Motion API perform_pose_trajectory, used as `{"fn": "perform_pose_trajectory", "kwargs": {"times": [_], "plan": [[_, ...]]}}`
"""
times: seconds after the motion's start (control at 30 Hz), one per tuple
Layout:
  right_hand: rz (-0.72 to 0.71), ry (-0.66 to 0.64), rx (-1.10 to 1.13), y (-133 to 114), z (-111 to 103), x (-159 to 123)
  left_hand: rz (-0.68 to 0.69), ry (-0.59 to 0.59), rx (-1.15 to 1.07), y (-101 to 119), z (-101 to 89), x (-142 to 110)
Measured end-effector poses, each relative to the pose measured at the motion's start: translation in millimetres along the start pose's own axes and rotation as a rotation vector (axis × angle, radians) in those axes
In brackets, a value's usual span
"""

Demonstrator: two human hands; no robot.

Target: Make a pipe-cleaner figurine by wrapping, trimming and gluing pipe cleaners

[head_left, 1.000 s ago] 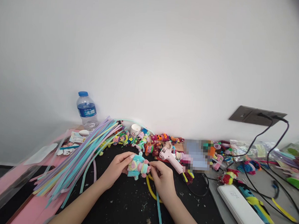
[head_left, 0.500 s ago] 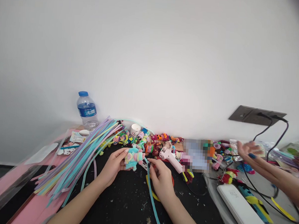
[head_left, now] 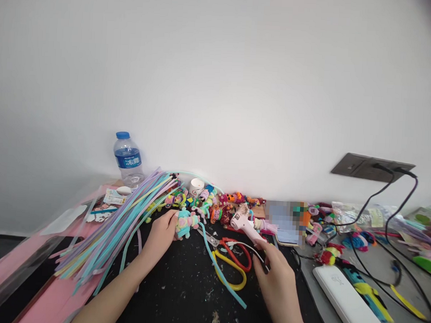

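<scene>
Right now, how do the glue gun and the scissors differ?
Colour: the glue gun is pale pink; the scissors have one red handle and one yellow.
Contact: the right hand is at the glue gun's handle; no hand is on the scissors.
Cover: a blue strip crosses the scissors; none crosses the glue gun.
Shared: both are hand tools.

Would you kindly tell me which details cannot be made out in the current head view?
All in the head view:
Fuzzy figure: its end in the left hand is covered by the fingers.
Glue gun: the right hand hides the handle's end; how firmly it grips is unclear.
Phone: its screen text is pixelated or too small.
White box: its near end is cut off by the bottom edge.
</scene>
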State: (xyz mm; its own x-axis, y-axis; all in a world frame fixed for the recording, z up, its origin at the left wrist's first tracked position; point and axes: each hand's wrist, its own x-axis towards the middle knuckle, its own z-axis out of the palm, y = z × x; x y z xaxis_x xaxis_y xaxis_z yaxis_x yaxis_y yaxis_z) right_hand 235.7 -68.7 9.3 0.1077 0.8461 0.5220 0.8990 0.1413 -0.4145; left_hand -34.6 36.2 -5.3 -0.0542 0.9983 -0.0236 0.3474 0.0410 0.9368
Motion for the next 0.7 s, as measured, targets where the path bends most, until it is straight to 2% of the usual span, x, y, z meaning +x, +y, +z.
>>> {"fn": "perform_pose_trajectory", "kwargs": {"times": [0.1, 0.2, 0.47, 0.6, 0.7], "plan": [[0.039, -0.099, -0.084, 11.8, 5.3, -13.3, 0.080, 0.037, 0.134, 2.9, -3.5, -0.6], [0.069, -0.148, -0.154, 10.7, 10.8, -18.9, 0.150, 0.089, 0.236, 4.7, -5.4, -0.3], [0.089, -0.116, -0.290, 4.9, 11.4, -19.3, 0.370, 0.266, 0.402, 18.0, -15.7, -8.4], [0.112, -0.073, -0.251, -2.2, 3.0, -16.7, 0.456, 0.249, 0.338, 31.1, -15.9, -22.2], [0.112, 0.027, -0.216, 5.4, -16.7, -13.4, 0.477, 0.142, 0.286, 36.5, -9.5, -34.3]]}}
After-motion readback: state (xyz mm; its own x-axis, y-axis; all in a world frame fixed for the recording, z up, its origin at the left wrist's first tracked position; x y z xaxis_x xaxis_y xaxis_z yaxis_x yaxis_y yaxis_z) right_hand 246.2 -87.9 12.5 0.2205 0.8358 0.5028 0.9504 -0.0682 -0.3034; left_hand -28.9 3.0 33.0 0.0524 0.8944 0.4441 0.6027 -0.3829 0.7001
